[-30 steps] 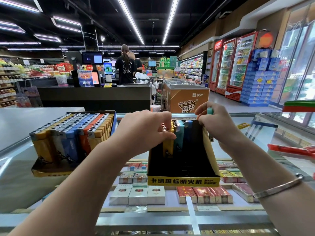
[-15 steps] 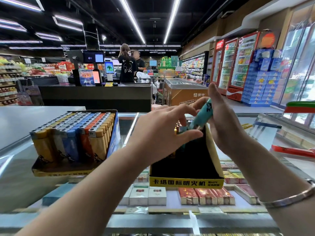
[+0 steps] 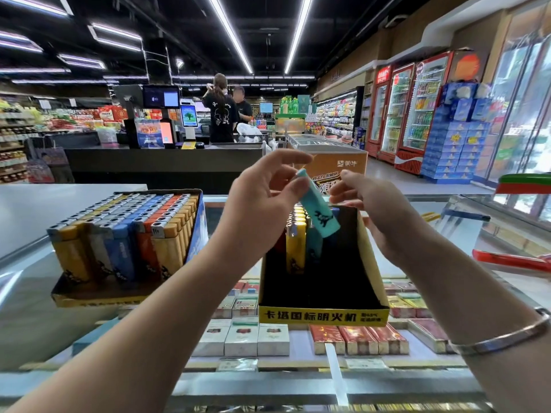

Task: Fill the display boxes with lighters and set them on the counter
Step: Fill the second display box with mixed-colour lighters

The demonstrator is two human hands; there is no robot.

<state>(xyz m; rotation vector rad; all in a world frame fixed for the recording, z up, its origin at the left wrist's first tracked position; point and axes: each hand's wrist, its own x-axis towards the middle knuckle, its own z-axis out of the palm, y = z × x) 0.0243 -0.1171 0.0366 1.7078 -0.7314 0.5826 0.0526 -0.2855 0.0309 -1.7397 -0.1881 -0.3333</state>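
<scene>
A teal lighter (image 3: 318,209) hangs tilted over the back of a black display box with a yellow front (image 3: 323,316). My left hand (image 3: 262,204) pinches the lighter's upper end with the thumb. My right hand (image 3: 374,211) is just right of it, and its loosely curled fingertips touch the lighter's side. Inside the box, a yellow lighter (image 3: 295,247) and a few teal and blue ones stand at the back. The front of the box holds nothing. A second display box (image 3: 89,299), packed with several rows of lighters, sits to the left on the glass counter (image 3: 35,308).
Cigarette packs (image 3: 243,338) lie under the glass. A red basket handle (image 3: 507,260) pokes in from the right. Behind the counter are a dark checkout desk (image 3: 164,165), two people and a freezer chest (image 3: 340,165). Drink fridges line the right wall.
The teal lighter was lifted out of the box in my right hand and turned over. My left hand has risen from the box and taken hold of its upper end.
</scene>
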